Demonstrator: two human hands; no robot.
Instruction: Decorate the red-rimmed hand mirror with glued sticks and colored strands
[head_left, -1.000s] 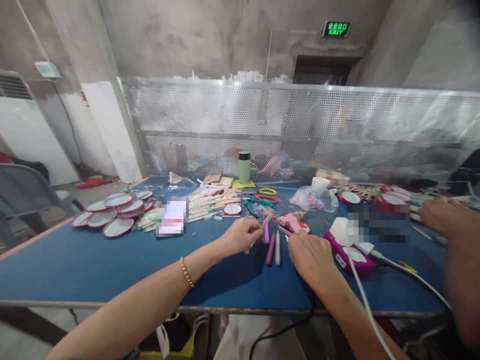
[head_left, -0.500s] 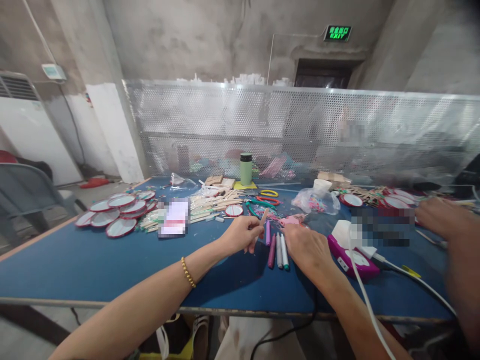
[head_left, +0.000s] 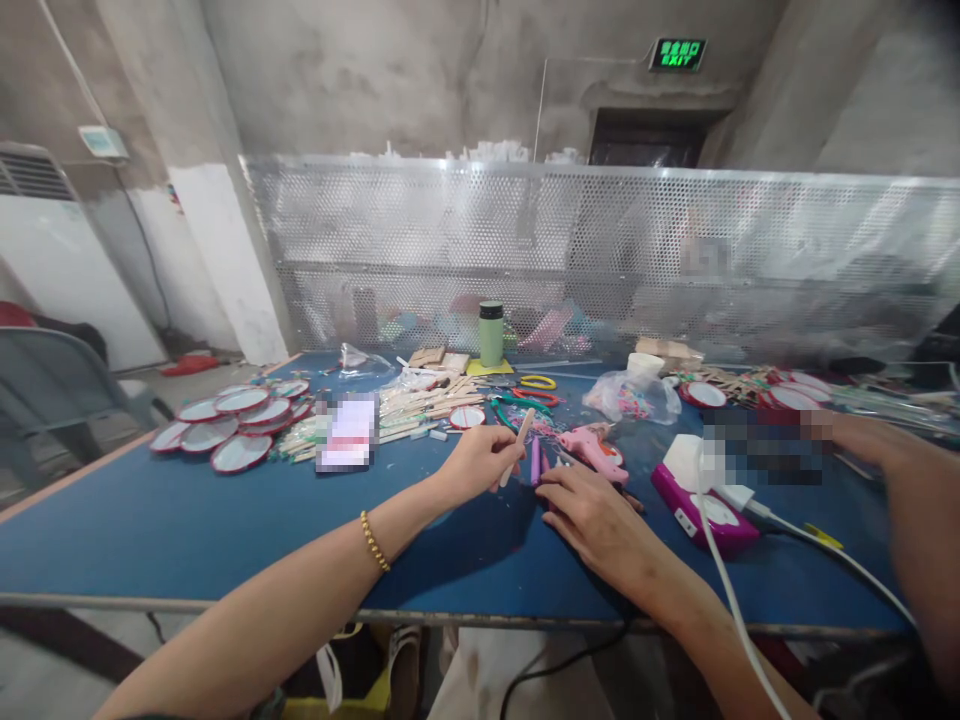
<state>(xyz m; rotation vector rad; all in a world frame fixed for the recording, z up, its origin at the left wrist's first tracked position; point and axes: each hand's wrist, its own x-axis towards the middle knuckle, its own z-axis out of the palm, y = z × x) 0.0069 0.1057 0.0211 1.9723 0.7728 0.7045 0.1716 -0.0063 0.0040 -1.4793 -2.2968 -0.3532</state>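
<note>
My left hand (head_left: pixel 480 462) pinches a flat wooden craft stick (head_left: pixel 517 448), held tilted above the table. My right hand (head_left: pixel 596 515) rests over a row of markers, fingers stretched out and a little curved, its fingertips touching them. A purple marker (head_left: pixel 535 462) shows just left of those fingers; the other markers are mostly hidden under the hand. Just beyond my right hand lies a pink glue gun (head_left: pixel 592 452). Scissors with teal handles (head_left: pixel 517 408) lie past the stick.
White discs with red rims (head_left: pixel 240 455) are piled at left, beside a phone (head_left: pixel 349 432) and a heap of wooden sticks (head_left: pixel 427 402). A green bottle (head_left: pixel 491 335) stands behind. At right are a magenta power strip (head_left: pixel 701 510), a white cable and another person's hand (head_left: pixel 847 432).
My right hand has drawn back from the pink glue gun, now in fuller view, and come over the markers. The stick in my left hand shows longer. The other person's hand has moved left.
</note>
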